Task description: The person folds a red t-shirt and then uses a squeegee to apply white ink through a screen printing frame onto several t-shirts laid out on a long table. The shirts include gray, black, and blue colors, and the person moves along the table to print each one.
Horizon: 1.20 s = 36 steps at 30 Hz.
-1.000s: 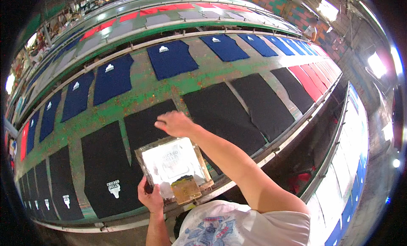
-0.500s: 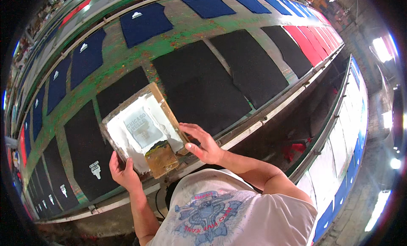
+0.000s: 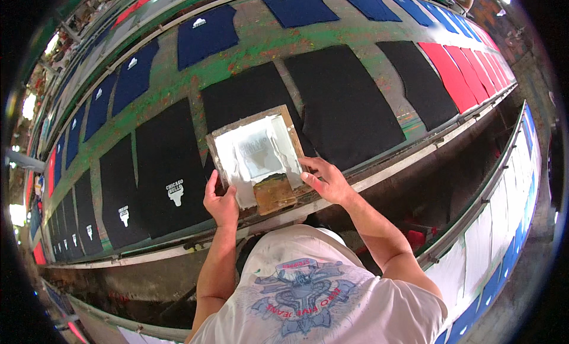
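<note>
Both hands grip a wooden-framed printing screen [image 3: 258, 151] with a pale mesh, thick white ink and faint lettering. My left hand [image 3: 224, 203] is closed on its near left corner, and my right hand [image 3: 327, 181] holds its right side, thumb towards me. A brown squeegee [image 3: 275, 194] rests inside the near end of the frame. Beneath the screen lies a black fabric panel [image 3: 246, 90], partly covered; whether the frame touches it I cannot tell. Just left of the screen, another black panel [image 3: 163, 145] bears a fresh-looking white print [image 3: 175, 194].
More black panels [image 3: 344, 101] and red panels [image 3: 447, 77] run along the long green-stained table [image 3: 255, 50]. Navy panels [image 3: 207, 35] with white prints line its far side. A second table [image 3: 474, 249] with white and blue pieces stands behind me on the right.
My hands have carried the screen rightward along the table, squeegee inside. The panel it covered before now shows a white print. The whole view has shifted too.
</note>
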Each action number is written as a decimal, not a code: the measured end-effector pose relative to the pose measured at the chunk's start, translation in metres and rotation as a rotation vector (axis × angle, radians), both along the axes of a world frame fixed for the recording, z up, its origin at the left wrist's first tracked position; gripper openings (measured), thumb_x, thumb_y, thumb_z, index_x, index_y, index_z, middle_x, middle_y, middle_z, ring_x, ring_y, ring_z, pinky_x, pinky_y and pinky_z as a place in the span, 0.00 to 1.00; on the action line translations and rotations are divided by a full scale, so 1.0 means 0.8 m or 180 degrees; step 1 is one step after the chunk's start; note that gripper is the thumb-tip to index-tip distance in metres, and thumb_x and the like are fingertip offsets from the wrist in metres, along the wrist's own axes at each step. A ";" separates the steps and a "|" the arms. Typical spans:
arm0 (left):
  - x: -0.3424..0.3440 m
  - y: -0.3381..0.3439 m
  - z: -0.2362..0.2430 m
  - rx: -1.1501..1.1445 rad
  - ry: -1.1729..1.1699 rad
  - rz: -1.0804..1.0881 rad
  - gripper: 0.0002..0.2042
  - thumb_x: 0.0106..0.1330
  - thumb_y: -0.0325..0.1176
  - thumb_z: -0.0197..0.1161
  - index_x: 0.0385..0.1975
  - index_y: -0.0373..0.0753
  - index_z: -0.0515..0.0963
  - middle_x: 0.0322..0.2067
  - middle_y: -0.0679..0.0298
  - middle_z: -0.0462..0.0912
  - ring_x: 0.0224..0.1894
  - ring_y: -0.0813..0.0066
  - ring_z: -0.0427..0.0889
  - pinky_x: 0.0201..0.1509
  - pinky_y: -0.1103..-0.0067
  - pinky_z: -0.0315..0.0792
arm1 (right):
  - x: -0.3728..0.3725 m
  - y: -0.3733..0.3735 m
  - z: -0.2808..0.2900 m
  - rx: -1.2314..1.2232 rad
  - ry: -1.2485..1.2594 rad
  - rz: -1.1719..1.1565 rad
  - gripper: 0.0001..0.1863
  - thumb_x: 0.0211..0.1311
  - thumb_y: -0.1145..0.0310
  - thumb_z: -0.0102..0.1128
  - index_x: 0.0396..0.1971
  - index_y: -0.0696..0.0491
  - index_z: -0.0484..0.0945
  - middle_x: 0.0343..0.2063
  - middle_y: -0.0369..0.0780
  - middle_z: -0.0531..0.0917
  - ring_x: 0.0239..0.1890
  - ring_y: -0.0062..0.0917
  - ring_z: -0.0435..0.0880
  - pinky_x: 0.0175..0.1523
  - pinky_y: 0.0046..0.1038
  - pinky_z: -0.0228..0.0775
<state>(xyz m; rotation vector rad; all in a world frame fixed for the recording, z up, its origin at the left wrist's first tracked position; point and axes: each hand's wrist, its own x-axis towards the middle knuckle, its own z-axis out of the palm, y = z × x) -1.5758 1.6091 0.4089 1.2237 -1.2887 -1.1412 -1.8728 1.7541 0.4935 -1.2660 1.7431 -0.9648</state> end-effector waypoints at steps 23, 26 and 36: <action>-0.038 0.012 -0.009 0.0517 -0.0110 0.0017 0.34 0.61 0.12 0.73 0.72 0.28 0.80 0.58 0.58 0.91 0.55 0.74 0.89 0.62 0.76 0.82 | -0.018 0.030 0.000 -0.1042 0.1463 0.0107 0.28 0.65 0.65 0.79 0.64 0.54 0.85 0.67 0.51 0.84 0.68 0.46 0.84 0.74 0.46 0.76; -0.035 0.012 -0.013 0.0581 0.0010 -0.0027 0.34 0.60 0.12 0.73 0.72 0.28 0.80 0.59 0.57 0.91 0.55 0.73 0.89 0.62 0.76 0.82 | 0.009 0.032 0.000 -0.1339 0.1537 0.0708 0.28 0.60 0.66 0.81 0.62 0.52 0.87 0.66 0.47 0.85 0.69 0.43 0.83 0.76 0.46 0.74; -0.032 0.008 -0.030 0.0175 -0.0351 -0.0228 0.33 0.62 0.15 0.74 0.71 0.27 0.80 0.58 0.57 0.91 0.55 0.75 0.88 0.63 0.77 0.81 | 0.052 -0.004 0.003 -0.0877 0.2267 0.1489 0.28 0.64 0.73 0.68 0.65 0.50 0.84 0.62 0.41 0.86 0.67 0.40 0.83 0.75 0.48 0.74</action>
